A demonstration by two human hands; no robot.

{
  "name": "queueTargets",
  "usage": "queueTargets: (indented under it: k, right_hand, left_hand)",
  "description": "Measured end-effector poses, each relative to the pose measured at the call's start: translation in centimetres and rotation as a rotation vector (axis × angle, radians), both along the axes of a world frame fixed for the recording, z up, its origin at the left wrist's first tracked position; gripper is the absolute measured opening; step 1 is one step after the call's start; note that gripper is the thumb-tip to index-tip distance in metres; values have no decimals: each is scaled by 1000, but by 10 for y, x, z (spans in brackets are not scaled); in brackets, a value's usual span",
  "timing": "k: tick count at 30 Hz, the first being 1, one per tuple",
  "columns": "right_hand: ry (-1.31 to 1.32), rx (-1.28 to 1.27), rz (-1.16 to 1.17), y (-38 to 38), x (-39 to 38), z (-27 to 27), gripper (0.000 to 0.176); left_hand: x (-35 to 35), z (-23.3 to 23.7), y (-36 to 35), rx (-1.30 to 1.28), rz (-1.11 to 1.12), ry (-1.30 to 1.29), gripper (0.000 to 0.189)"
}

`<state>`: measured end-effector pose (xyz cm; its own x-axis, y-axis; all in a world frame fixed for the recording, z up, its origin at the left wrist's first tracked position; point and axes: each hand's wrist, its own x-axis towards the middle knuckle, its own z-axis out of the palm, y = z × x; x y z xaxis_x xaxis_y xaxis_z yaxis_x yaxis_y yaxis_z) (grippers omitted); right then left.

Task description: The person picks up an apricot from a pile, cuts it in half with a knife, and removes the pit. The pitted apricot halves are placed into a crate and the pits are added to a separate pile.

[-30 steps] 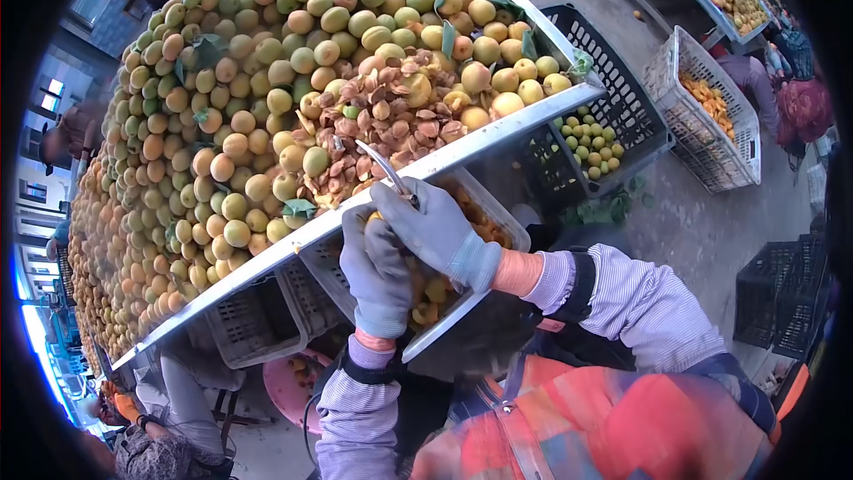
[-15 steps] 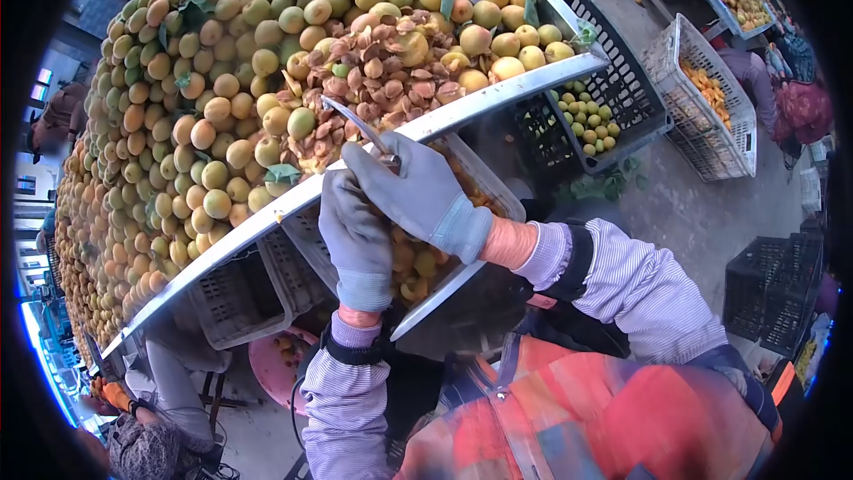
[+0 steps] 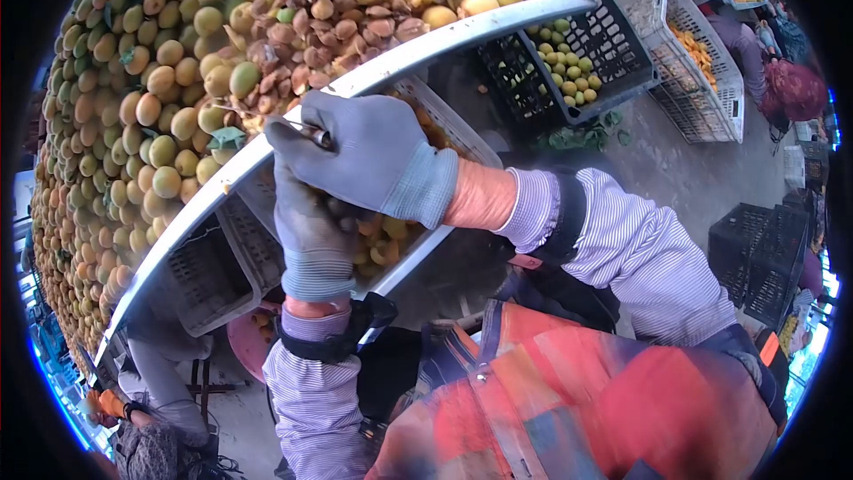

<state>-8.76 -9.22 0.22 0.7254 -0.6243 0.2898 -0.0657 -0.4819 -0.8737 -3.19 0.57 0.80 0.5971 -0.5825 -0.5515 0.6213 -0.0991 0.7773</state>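
Observation:
My right hand, in a grey glove, is closed around a small knife; its handle end shows between the fingers and most of the blade is hidden. Pressed beneath it, my gloved left hand has curled fingers, and whatever they hold is covered. Both hands are at the metal rim of a table heaped with apricots. Beyond the rim lies a pile of brown apricot pits. Below my hands, a crate holds yellow-orange fruit pieces.
Left under the table is a grey crate, near a pink basin. A black crate with green fruit and a white crate stand right. Black crates sit farther off. A co-worker's orange-gloved hand shows lower left.
My hands have come closer together, with the right hand now over the left. The knife blade, plainly visible before, is mostly hidden. The whole view has shifted slightly.

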Motion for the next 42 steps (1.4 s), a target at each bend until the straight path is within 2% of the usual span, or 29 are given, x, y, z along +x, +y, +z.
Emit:
queueTargets:
  k: [1,3,5,7,8,9,11,13,15,16,17,19,20,21,23,24,25,26,30,31,33,34,35,37,38,39,41,42]
  right_hand:
    - [11,11,16,-1,-1,1,38]
    - [30,18,26,-3,-3,1,38]
    - [35,18,39,-1,-1,-1,38]
    - [54,217,-65,2,4,-3,38]
    - [82,310,-63,-1,5,0,40]
    - [86,311,-70,-5,5,-3,40]
    - [-38,508,0,-13,3,-4,45]
    - [4,588,11,-14,-1,-4,46]
    - [-14,580,-57,-11,-2,-4,46]
    - [-12,581,-57,-9,-1,-4,46]
    - [-27,529,-85,-7,0,-5,46]
    - [-39,481,-122,-5,2,-5,46]
    - [-35,378,-133,-5,3,-4,45]
    - [-32,273,-142,-5,3,-3,44]
    - [-5,211,-143,-5,4,-4,43]
    - [-3,163,-126,-4,4,-5,43]
    - [-2,115,-109,-3,5,-4,44]
    - [-2,115,-108,-3,5,-4,44]
    - [6,-166,-41,0,5,-7,44]
    - [-38,-265,-24,1,7,-8,45]
    - [-102,-235,-21,-1,8,-4,42]
    - [-175,-81,-52,-3,9,-4,39]
    - [-245,76,-81,-4,9,-2,37]
    - [-200,-27,-3,-9,-6,6,32]
    - [-73,93,59,-10,-12,14,33]
    - [56,213,121,-11,-14,19,34]
    - [23,254,165,-10,-11,9,40]
    - [5,156,137,-10,-10,6,40]
  left_hand:
    - [0,-5,0,6,-2,14,42]
    - [-1,-15,2,-43,-44,-152,39]
    - [-1,-10,3,-3,-21,-151,43]
    - [0,-10,-1,-17,-101,-833,49]
    - [-2,-9,-4,-17,-106,-829,49]
    - [-4,-7,-8,-6,-85,-970,48]
    - [-9,-6,-13,16,-38,-1254,48]
    - [-4,-5,-9,70,-133,-1276,45]
    - [-6,0,-10,101,-170,-1016,44]
    - [1,-16,-11,-35,-117,-988,37]
    - [6,-20,-8,-34,-119,-986,37]
    - [9,-24,-6,106,-276,-1183,29]
    - [5,-22,-5,69,-211,-972,36]
    - [1,-17,-5,68,-214,-968,36]
    - [-5,-6,-4,208,-276,-1021,52]
    - [-3,-11,2,320,-342,-1279,63]
    - [-2,-14,7,321,-341,-1279,63]
    - [-1,-16,11,285,-378,-1175,61]
    - [0,-23,28,147,-501,-757,54]
    - [1,-24,31,149,-496,-761,54]
    - [5,-22,31,101,-529,-1355,48]
    - [4,-18,29,230,-482,-1300,46]
    - [14,-26,30,226,-473,-1308,46]
    - [37,-44,30,-320,-523,-12,36]
    - [37,-44,29,-324,-525,-22,36]
    - [32,-45,26,-187,-510,-595,33]
    - [22,-39,18,149,-370,-1721,36]
    - [22,-38,16,149,-361,-1729,36]
